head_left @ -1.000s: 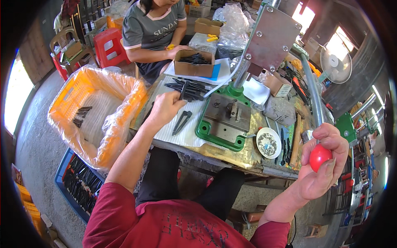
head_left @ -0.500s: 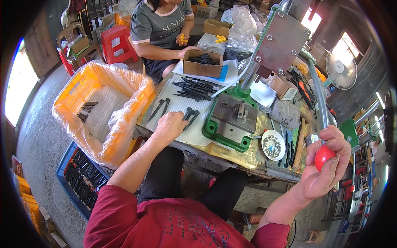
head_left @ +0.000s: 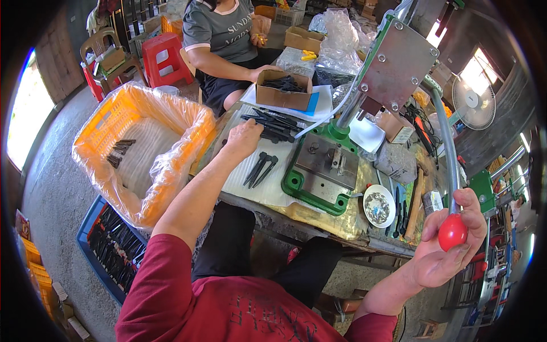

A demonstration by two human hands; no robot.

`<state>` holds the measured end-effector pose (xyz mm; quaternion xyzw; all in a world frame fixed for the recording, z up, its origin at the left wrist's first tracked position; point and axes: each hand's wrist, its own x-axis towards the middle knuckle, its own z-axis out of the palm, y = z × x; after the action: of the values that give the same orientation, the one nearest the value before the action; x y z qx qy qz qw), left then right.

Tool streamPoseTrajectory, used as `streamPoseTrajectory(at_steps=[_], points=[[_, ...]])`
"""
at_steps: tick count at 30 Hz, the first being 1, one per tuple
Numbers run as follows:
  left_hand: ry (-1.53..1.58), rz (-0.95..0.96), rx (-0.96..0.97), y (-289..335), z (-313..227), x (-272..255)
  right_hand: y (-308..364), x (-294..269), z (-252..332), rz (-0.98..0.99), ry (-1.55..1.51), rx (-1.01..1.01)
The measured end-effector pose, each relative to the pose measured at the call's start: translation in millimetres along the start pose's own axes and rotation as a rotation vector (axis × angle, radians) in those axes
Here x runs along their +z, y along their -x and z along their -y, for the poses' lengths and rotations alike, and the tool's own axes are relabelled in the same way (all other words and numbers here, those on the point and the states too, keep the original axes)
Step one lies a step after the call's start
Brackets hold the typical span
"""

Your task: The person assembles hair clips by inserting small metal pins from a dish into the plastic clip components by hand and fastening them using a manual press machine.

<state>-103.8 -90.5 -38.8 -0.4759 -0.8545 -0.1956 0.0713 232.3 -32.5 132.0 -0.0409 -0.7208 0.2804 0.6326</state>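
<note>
Left hand (head_left: 245, 139), fingers' grip unclear, at slim black rod-shaped pieces (head_left: 278, 121), right hand (head_left: 437, 259) with fingers around glossy round red knob (head_left: 452, 232)

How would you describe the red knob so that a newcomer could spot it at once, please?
Find the green press on the workbench. Follow its long metal lever down to the camera wearer's right hand. The red knob is the glossy ball at the lever's end, unlike the boxy red stool.

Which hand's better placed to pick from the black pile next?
Left, probably: the left hand is at the pile of black pieces; the right hand grips the red lever knob, farther away.
</note>
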Motion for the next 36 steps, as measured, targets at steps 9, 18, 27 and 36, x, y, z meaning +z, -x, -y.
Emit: streamPoseTrajectory(at_steps=[9, 18, 27, 36], points=[[-0.045, -0.029, 0.083, 4, 4, -6, 6, 4, -5, -0.079, 0.022, -0.035], [1.152, 0.190, -0.127, 53, -35, -50, 58, 2, -36, -0.351, -0.316, 0.142], [1.683, 0.309, -0.235, 98, -93, -36, 148, 71, -65, 0.340, -0.341, 0.870], [1.744, 0.314, -0.249, 128, -124, -9, 169, 64, -64, 0.255, -0.266, 0.896]])
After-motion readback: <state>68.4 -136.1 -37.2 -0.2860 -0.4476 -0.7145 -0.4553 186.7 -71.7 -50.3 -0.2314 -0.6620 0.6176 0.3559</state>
